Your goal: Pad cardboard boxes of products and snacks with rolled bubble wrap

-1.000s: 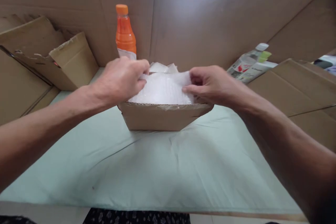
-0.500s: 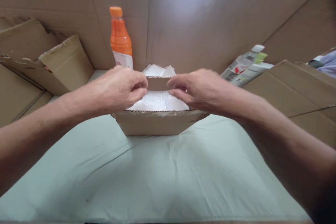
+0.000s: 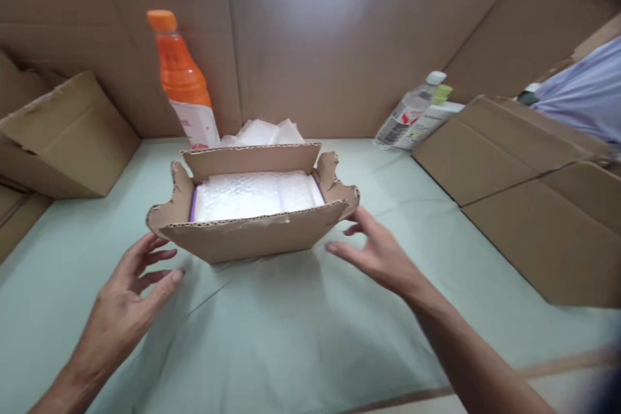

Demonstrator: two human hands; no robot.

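An open cardboard box (image 3: 262, 242) stands on the pale green cloth, its flaps raised. Inside lies a sheet of bubble wrap (image 3: 252, 195), with a purple edge showing at the left wall. My left hand (image 3: 133, 291) is beside the box's front left corner, fingers apart and holding nothing. Near the front right corner is my right hand (image 3: 373, 249), thumb and fingers spread. Its fingertips are partly hidden by the right flap, so I cannot tell whether they touch the box.
Behind the box stand an orange drink bottle (image 3: 187, 81) and crumpled white packaging (image 3: 266, 132). A clear bottle (image 3: 410, 110) leans at the back right. Cardboard boxes flank both sides: one at left (image 3: 82, 136), one at right (image 3: 543, 226). Lilac fabric (image 3: 587, 90) lies far right.
Both hands have moved from above the box's opening, down and apart to its two sides. The view has shifted, and the bubble wrap and raised flaps now show fully.
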